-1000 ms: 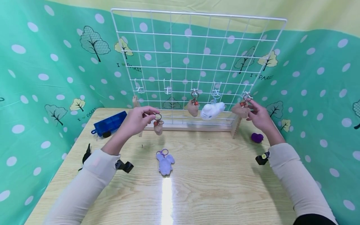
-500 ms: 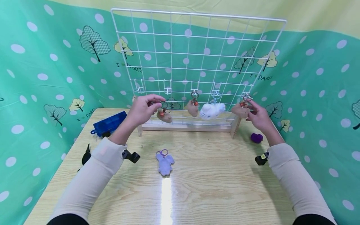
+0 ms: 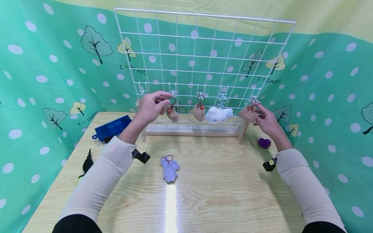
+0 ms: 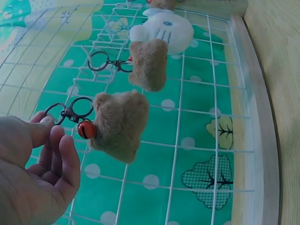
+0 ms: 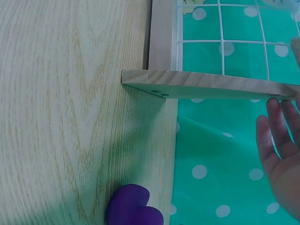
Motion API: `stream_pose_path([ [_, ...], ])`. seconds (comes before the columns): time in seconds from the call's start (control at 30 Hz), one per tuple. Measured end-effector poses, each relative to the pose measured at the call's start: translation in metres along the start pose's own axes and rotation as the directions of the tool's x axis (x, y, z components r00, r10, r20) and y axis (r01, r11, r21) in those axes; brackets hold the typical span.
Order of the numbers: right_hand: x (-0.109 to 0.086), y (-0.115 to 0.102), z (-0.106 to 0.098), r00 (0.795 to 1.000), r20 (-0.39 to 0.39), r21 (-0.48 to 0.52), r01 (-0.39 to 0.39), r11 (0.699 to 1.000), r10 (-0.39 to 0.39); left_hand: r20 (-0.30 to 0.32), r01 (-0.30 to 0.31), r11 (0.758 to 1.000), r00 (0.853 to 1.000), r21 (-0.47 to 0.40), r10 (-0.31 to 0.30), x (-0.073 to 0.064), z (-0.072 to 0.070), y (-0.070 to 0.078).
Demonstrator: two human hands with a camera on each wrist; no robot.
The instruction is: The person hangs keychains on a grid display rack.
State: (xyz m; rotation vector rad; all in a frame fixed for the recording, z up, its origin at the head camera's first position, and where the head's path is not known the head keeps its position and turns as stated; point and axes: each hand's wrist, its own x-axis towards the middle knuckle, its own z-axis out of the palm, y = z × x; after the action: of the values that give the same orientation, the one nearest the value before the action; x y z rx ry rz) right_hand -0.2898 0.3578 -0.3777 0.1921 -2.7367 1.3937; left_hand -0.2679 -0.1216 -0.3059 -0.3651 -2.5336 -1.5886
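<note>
My left hand (image 3: 151,108) pinches the metal ring of a brown plush keychain (image 4: 119,126) with an orange bell. Its ring is right at a white hook (image 3: 174,94) on the wire grid rack (image 3: 192,70), and the plush dangles below. On the right, my right hand (image 3: 267,121) pinches another brown plush keychain (image 3: 247,115) by its ring, close under the rightmost hook. Between the hands, a third brown keychain (image 3: 198,113) and a white plush keychain (image 3: 218,115) hang from hooks. The right thumb and index lie outside the right wrist view.
A lilac plush keychain (image 3: 169,170) lies on the wooden table (image 3: 221,187). At left are a blue toy trailer (image 3: 113,127) and a black object (image 3: 88,163). A purple heart (image 3: 264,143) lies beside the rack's right wooden foot (image 3: 243,132).
My left hand has moved right and up to the second hook from the left, bringing the brown keychain along. My right hand stays at the rightmost keychain.
</note>
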Motion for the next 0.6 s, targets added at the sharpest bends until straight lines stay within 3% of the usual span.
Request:
stream_pose_path([
  [0.6, 0.0011, 0.0010, -0.0002, 1.000, -0.014, -0.013, -0.019, 1.000, 0.018, 0.010, 0.003, 0.998, 1.000, 0.057, -0.003, 0.0071, 0.0004, -0.0059],
])
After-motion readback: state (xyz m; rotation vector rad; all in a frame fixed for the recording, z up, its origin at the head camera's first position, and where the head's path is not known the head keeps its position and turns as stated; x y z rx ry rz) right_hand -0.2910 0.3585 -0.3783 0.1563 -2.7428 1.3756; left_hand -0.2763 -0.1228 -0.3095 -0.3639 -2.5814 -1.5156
